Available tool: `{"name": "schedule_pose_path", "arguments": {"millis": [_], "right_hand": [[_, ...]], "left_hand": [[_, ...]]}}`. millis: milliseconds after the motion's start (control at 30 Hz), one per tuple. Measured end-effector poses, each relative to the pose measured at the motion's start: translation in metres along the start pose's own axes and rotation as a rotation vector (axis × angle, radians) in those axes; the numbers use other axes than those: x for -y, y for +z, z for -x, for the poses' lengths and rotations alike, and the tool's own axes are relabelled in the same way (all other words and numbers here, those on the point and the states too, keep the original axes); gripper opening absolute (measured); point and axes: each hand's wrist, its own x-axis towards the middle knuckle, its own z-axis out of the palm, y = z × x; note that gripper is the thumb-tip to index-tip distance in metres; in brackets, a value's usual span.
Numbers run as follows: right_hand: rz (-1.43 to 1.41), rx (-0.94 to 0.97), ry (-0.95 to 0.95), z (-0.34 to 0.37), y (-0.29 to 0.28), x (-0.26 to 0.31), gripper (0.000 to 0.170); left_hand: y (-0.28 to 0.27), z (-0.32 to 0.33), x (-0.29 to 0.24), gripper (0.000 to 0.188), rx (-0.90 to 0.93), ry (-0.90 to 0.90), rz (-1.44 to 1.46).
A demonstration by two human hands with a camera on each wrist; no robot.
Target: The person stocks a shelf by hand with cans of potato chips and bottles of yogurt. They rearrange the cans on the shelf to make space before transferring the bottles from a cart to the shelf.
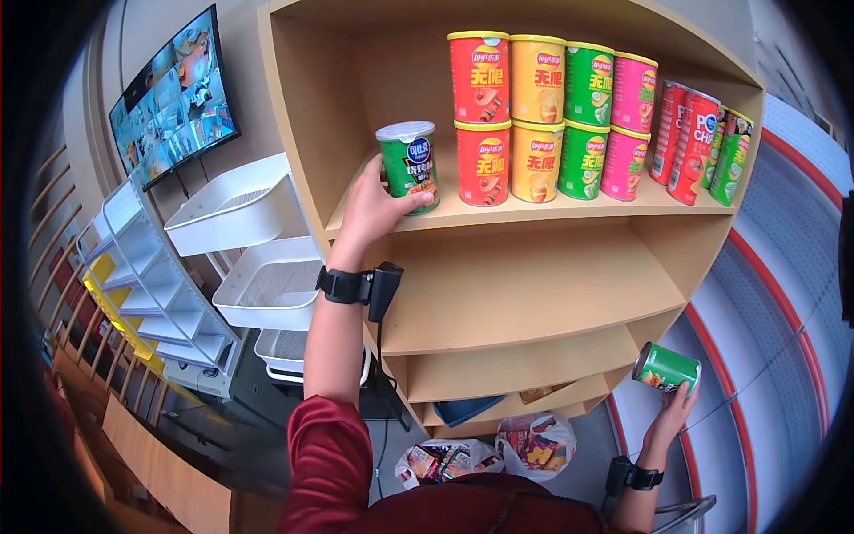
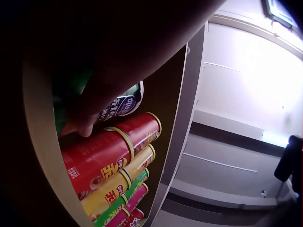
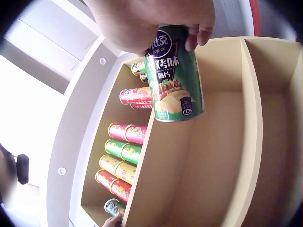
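My left hand (image 1: pixel 381 206) grips a green chip can (image 1: pixel 411 169) with a pale lid, upright at the left end of the top shelf. Beside it stand stacked cans in pairs: red (image 1: pixel 481 165), yellow (image 1: pixel 535 160), green (image 1: pixel 584 160) and pink (image 1: pixel 624 165). Down at the right, my right hand (image 1: pixel 673 415) holds a second green chip can (image 1: pixel 667 368), tilted on its side in the head view. The right wrist view shows that can's label (image 3: pixel 169 90), with fingers around its top end. In the left wrist view, my hand covers much of the first can (image 2: pixel 124 105).
Taller red cans (image 1: pixel 694 147) and slim green cans (image 1: pixel 732 158) stand at the shelf's right end. Lower shelves (image 1: pixel 525 276) lie below. Two plastic bags (image 1: pixel 536 445) of packets sit on the floor. A white basket cart (image 1: pixel 233 214) stands left, white pegboard shelving (image 1: pixel 783 294) right.
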Motion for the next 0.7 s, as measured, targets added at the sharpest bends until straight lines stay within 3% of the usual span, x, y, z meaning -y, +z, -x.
{"name": "schedule_pose_path", "arguments": {"millis": [367, 700], "right_hand": [[0.018, 0.006, 0.013, 0.002, -0.010, -0.012, 0.049], [-0.012, 0.035, 0.022, 0.011, -0.007, -0.013, 0.048]], "left_hand": [[0.003, -0.013, 0.002, 0.086, 0.174, -0.051, 0.291], [0.005, -0.014, 0.010, 0.085, 0.190, -0.026, 0.303]]}}
